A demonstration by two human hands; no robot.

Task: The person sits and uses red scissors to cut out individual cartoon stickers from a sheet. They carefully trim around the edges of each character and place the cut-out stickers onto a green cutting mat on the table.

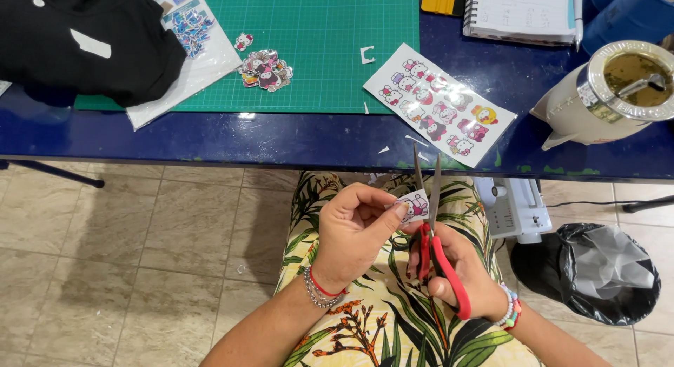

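Observation:
My left hand (354, 230) pinches a small cut sticker piece (415, 204) between thumb and fingers, over my lap. My right hand (460, 276) grips red-handled scissors (432, 230), whose blades point upward and stand apart around the sticker piece. On the blue table lies a sheet of cartoon stickers (439, 113) just beyond the blade tips. A pile of cut-out stickers (265, 70) rests on the green cutting mat (323, 37), with one lone sticker (243, 41) beside it.
Black cloth (77, 41) and a clear bag with blue stickers (191, 30) cover the mat's left end. A spiral notebook (523, 12) and a metal-rimmed cup (607, 93) stand at right. Under the table are a bin with a black liner (597, 272) and a white machine (512, 205).

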